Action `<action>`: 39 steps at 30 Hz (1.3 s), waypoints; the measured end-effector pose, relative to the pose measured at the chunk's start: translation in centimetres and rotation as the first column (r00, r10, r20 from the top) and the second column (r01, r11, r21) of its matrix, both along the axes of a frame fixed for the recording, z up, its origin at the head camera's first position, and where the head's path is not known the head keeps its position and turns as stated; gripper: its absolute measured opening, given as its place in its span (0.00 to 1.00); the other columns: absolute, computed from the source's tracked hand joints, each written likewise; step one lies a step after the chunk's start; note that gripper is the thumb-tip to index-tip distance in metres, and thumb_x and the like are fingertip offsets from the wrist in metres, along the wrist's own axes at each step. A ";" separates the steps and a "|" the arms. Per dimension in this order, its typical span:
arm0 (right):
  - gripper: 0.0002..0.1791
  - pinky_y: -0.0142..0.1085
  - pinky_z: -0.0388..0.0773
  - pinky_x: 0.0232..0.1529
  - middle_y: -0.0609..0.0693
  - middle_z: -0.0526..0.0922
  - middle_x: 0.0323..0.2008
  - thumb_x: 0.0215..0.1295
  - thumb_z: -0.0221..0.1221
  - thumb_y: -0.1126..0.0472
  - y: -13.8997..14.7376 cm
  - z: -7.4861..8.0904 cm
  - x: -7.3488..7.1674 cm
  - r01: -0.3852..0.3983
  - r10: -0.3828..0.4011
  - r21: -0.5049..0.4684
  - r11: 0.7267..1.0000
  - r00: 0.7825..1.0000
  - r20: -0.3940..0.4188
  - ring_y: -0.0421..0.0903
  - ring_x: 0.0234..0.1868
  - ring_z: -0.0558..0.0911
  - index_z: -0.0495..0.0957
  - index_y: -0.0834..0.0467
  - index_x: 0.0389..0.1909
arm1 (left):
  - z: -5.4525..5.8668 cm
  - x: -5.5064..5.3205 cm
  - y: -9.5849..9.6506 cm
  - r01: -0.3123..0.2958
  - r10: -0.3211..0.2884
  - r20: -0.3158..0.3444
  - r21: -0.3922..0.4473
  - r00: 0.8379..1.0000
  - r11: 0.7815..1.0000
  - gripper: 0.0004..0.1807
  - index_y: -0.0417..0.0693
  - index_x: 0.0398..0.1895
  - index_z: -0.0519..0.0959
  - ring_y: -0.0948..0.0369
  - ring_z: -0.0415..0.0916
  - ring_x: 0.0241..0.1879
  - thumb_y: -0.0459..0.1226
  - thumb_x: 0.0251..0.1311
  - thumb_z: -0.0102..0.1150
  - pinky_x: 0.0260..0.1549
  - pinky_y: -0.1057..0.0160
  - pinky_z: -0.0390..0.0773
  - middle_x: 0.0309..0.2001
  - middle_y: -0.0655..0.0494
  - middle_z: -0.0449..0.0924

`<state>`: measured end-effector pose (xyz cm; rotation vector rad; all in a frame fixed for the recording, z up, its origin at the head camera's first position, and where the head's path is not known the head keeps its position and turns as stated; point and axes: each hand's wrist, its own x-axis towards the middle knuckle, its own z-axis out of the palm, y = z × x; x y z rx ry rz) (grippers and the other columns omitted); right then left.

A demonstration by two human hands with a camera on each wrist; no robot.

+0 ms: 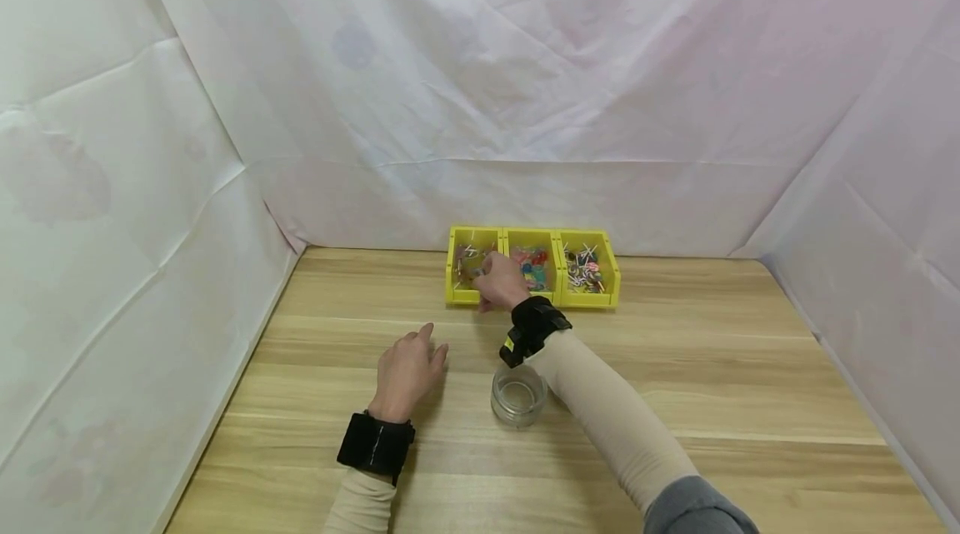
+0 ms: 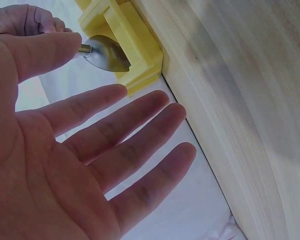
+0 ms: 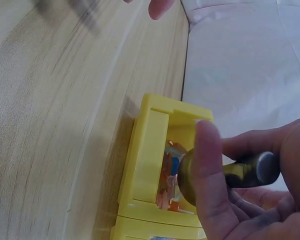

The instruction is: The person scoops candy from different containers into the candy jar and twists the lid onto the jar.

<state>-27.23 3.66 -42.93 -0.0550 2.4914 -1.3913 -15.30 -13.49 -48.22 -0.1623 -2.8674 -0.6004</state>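
Observation:
My right hand (image 1: 501, 280) is over the leftmost yellow bin (image 1: 463, 298) and grips a metal scoop by its thick handle (image 3: 257, 170). In the left wrist view the scoop's bowl (image 2: 107, 52) overlaps the bin's opening. Small coloured pieces (image 3: 170, 172), some with white sticks, lie in that bin; the right hand's thumb hides part of the bowl in its own wrist view. My left hand (image 1: 405, 371) hovers with fingers spread to the left of a clear glass jar (image 1: 510, 416), holding nothing. The jar stands upright below my right wrist.
Joined to the leftmost bin are a middle bin (image 1: 557, 297) with red, blue and green pieces and a right bin (image 1: 617, 284) with tiny swirled lollipops. White cloth (image 1: 525, 101) hangs behind and at both sides of the wooden table (image 1: 735, 401).

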 end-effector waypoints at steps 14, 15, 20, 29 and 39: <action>0.18 0.49 0.81 0.43 0.67 0.81 0.48 0.76 0.43 0.65 -0.1 -0.4 0.3 -0.146 0.147 0.031 0.989 0.989 -0.008 0.63 0.41 0.81 0.81 0.65 0.52 | 0.0 0.4 0.0 0.001 -0.001 0.006 0.001 1.000 1.000 0.23 0.34 0.55 0.79 0.51 0.81 0.29 0.42 0.63 0.64 0.22 0.54 0.80 0.37 0.39 0.84; 0.18 0.51 0.80 0.46 0.68 0.81 0.49 0.76 0.42 0.66 -0.1 -0.4 0.2 -0.144 0.144 0.002 0.990 0.989 0.013 0.63 0.42 0.81 0.80 0.66 0.53 | 0.0 0.4 0.0 0.000 0.000 0.008 0.001 1.000 1.000 0.23 0.34 0.55 0.79 0.51 0.81 0.29 0.42 0.63 0.64 0.22 0.54 0.80 0.37 0.39 0.84; 0.20 0.55 0.79 0.51 0.68 0.76 0.58 0.75 0.40 0.69 0.0 -0.6 -0.1 -0.114 0.129 -0.147 0.983 0.987 0.092 0.64 0.45 0.81 0.78 0.69 0.55 | 0.0 0.3 0.0 0.002 -0.002 0.010 0.005 1.000 1.000 0.23 0.34 0.55 0.80 0.52 0.80 0.28 0.42 0.63 0.63 0.21 0.55 0.79 0.37 0.39 0.84; 0.22 0.37 0.64 0.27 0.62 0.77 0.52 0.73 0.38 0.70 0.5 -0.5 -0.5 -0.042 0.062 -0.229 0.972 0.995 0.080 0.46 0.25 0.67 0.79 0.66 0.54 | -0.1 0.0 -0.2 0.005 -0.005 0.018 0.018 1.000 1.000 0.23 0.34 0.56 0.79 0.55 0.78 0.27 0.41 0.64 0.63 0.21 0.56 0.79 0.39 0.39 0.84; 0.20 0.37 0.64 0.29 0.59 0.79 0.38 0.74 0.41 0.68 1.2 -0.5 -0.5 -0.026 0.040 -0.263 0.965 0.998 0.047 0.46 0.25 0.66 0.82 0.61 0.49 | 0.0 -0.1 -0.3 0.004 -0.005 0.034 0.024 0.999 1.000 0.24 0.33 0.56 0.79 0.51 0.82 0.32 0.42 0.64 0.63 0.24 0.54 0.81 0.41 0.38 0.84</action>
